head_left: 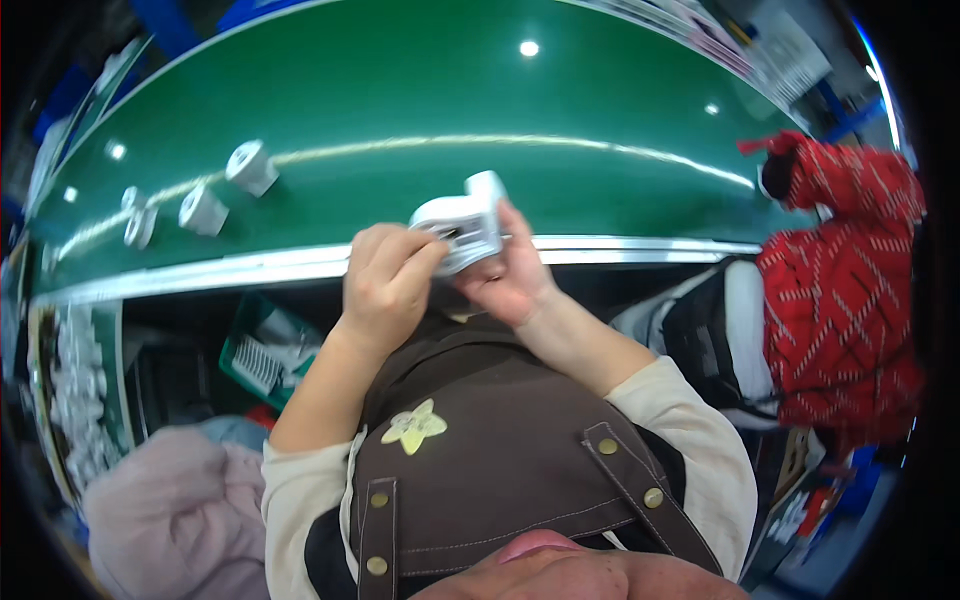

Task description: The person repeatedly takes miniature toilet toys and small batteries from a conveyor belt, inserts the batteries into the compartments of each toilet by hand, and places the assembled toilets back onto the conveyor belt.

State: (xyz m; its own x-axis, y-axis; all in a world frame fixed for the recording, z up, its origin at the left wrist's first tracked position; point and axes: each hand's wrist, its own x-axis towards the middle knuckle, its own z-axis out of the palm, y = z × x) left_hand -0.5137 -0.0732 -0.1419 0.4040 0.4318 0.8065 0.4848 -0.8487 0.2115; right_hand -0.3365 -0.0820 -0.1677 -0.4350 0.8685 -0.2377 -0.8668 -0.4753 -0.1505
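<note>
A white plastic housing (446,212) with a rounded body and a projecting arm is held above the near metal edge of the green surface. My right hand (517,268) grips it from the right, thumb along its side and fingers underneath. From the left, my left hand (385,285) reaches in with thumb and forefinger pinched at the housing's slotted opening. Whatever those fingertips hold, if anything, is too small to make out. Further left on the green surface (480,90) lie several similar white plastic parts (251,168), apart from my hands.
A metal rail (640,250) borders the near side of the green surface. Below it at left stands a green basket (237,352) with white pieces in it. White parts (80,400) are piled at the far left. A person in a red patterned garment (840,300) is on the right.
</note>
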